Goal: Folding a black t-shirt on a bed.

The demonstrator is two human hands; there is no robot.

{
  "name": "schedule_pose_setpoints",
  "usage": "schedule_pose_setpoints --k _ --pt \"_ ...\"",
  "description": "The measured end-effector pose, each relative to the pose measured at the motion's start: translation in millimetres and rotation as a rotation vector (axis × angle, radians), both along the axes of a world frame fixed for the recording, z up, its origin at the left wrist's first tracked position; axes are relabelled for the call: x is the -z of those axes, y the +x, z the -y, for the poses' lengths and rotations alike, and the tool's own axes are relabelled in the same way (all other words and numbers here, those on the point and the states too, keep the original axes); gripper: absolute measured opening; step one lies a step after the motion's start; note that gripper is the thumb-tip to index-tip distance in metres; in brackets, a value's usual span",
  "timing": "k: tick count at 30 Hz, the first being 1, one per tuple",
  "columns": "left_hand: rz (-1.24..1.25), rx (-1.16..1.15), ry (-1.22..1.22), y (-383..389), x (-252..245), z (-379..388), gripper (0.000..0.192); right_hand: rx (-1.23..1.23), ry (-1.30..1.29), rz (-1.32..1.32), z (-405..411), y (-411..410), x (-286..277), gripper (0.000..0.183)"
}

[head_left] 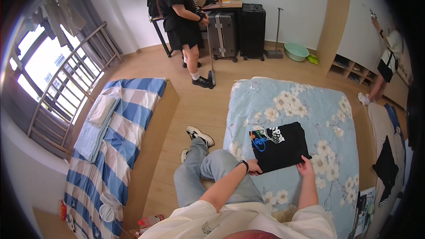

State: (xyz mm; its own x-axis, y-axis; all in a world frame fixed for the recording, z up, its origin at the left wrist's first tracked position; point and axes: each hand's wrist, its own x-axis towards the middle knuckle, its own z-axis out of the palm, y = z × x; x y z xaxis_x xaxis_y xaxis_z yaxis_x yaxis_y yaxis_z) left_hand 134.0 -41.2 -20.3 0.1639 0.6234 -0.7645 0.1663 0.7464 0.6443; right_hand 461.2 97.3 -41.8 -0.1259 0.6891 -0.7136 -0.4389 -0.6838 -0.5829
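A black T-shirt (282,149), folded into a rough rectangle with a colourful and white print at its upper left, lies on a light blue floral bed cover (252,103). My left hand (254,167), with a black band on the wrist, holds the shirt's near left corner. At the near right corner, my right hand (305,166) grips the edge, fingers partly hidden by the cloth. The shirt lies mostly flat beyond both hands.
A blue-and-white checked bed (132,106) stands at left, bearing a small white fan (108,209). One person (182,13) holds a broom (212,73) near suitcases (222,36). Another person (388,53) stands by the cabinet at right. A green basin (296,52) sits by the wall.
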Motion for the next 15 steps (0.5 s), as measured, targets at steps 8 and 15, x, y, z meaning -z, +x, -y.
schedule_pose_setpoints --k 8,15 --pt "0.215 -0.181 0.162 -32.8 -27.1 -4.3 0.057 0.081 0.305 0.022 9.8 -18.5 -24.0 0.03" --pt "-0.722 0.43 0.209 -32.1 -27.5 -9.4 0.118 0.102 0.075 0.271 57.2 -37.9 -14.4 0.027"
